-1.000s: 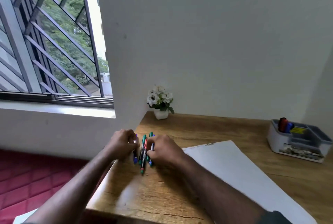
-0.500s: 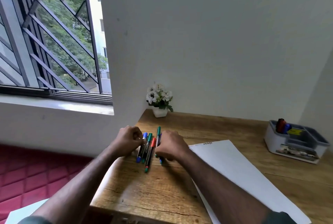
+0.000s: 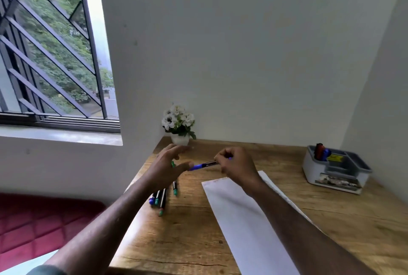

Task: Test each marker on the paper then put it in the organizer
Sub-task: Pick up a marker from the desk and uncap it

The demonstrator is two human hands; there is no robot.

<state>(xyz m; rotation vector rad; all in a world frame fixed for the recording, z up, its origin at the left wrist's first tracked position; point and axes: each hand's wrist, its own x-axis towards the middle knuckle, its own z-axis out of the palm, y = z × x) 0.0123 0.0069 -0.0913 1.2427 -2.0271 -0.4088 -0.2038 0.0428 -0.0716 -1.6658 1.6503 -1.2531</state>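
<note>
Right hand [image 3: 237, 164] pinches blue marker [image 3: 204, 165] above the desk [image 3: 276, 219], level. Left hand [image 3: 167, 167] spread, thumb apparently at its cap. Remaining markers [image 3: 162, 197] lie beneath; paper [image 3: 242, 230] beside; organizer [image 3: 335, 171] far right.

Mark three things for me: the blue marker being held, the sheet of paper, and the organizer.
blue marker [image 3: 204, 165], head view, on the barrel between the two hands.
paper [image 3: 240, 219], head view, on bare sheet beside the right forearm.
organizer [image 3: 313, 172], head view, on its white front wall.
</note>
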